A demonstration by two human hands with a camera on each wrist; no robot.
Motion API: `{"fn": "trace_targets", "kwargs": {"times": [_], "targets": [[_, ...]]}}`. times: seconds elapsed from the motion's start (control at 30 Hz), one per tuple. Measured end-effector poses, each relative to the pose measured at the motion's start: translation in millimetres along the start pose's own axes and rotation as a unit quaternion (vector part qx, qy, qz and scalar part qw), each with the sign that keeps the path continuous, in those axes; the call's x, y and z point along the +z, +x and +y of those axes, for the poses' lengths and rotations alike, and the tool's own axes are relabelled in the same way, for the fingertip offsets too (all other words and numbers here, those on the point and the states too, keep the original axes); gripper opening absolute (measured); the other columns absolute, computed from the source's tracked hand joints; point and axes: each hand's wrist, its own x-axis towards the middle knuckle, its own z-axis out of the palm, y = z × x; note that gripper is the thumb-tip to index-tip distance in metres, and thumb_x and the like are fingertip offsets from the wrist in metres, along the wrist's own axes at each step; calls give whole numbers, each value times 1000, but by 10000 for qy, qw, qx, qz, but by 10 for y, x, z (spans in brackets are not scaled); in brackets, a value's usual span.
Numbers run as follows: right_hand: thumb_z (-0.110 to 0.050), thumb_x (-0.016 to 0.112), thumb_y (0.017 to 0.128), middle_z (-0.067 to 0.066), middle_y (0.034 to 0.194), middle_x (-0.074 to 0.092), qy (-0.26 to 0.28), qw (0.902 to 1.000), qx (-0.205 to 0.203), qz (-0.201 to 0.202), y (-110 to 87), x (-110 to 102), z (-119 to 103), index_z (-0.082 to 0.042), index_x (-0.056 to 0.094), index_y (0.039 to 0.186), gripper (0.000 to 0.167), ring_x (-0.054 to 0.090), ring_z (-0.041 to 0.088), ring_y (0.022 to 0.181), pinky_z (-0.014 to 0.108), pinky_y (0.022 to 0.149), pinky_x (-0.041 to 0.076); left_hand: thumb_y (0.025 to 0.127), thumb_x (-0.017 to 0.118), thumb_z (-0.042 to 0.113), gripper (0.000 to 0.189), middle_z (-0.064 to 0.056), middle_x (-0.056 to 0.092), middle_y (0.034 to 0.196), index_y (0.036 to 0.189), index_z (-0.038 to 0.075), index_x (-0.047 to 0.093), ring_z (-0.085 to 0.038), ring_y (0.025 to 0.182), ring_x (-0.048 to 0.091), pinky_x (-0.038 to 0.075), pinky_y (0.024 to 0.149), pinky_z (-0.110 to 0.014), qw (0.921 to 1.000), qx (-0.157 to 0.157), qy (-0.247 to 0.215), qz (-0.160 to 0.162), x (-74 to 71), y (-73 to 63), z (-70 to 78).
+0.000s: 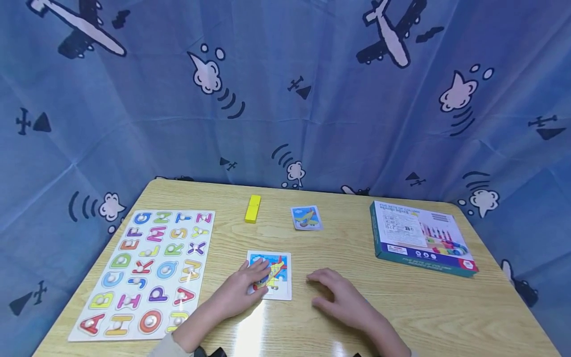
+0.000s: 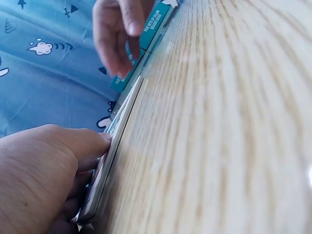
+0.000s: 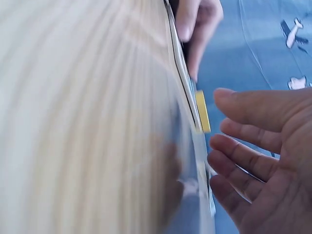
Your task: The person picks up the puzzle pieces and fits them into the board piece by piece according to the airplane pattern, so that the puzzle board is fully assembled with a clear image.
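Note:
A small square jigsaw puzzle (image 1: pixel 283 293) with a white border and a yellow airplane picture lies flat on the table in the head view. My left hand (image 1: pixel 244 288) rests on its left part with fingers extended, covering some of the picture. In the left wrist view, the thumb of that left hand (image 2: pixel 44 170) lies along the face of the thin board (image 2: pixel 105 180). To the right of the puzzle, apart from it, my right hand (image 1: pixel 341 300) holds nothing. The right wrist view shows this right hand (image 3: pixel 273 156) with its fingers loosely bent and spread.
A white alphabet board (image 1: pixel 206 223) with knobbed letters lies at the left. Behind the puzzle are a yellow block (image 1: pixel 253 208) and a small airplane picture card (image 1: pixel 307 218). A boxed toy set (image 1: pixel 424 238) lies at the right. A blue curtain (image 1: pixel 285 99) hangs behind the table.

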Motion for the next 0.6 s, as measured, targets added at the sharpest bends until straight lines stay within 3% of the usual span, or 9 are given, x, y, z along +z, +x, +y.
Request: {"fn": "trace_targets", "kwargs": {"times": [0.37,0.6], "targets": [[-30,72,83,-12,118,60,-383,9942,899,452,-455,-258,213,-19,63,121,40,58,17,112,41,94,51,92,61,26,45,-7,44,146,132,5,55,-22,140,33,19,118,-45,10000,52,23,17,4,19,-1],[-33,75,80,-11,114,60,-606,9866,1344,700,-621,-298,280,-21,65,117,40,58,16,106,41,94,50,92,61,25,45,-7,44,145,132,5,55,-22,140,34,19,118,-45,10000,82,23,5,-4,36,7]]}}
